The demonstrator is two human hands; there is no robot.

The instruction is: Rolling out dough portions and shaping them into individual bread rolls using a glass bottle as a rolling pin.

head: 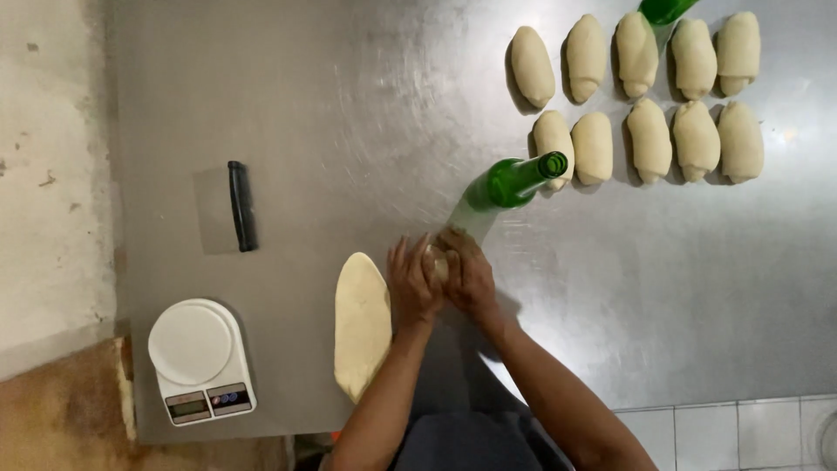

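On a steel table (610, 288), the left hand (411, 286) and right hand (468, 275) cup closed around 1 small dough piece (436, 262), just below a green glass bottle (514, 181). A long flattened dough slab (361, 324) lies left of the hands; 10 shaped rolls (649, 138) sit beyond the bottle.

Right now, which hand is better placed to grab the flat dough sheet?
Probably the left hand: it sits right beside the flat dough sheet. The right hand is farther off, both cupping a small dough piece.
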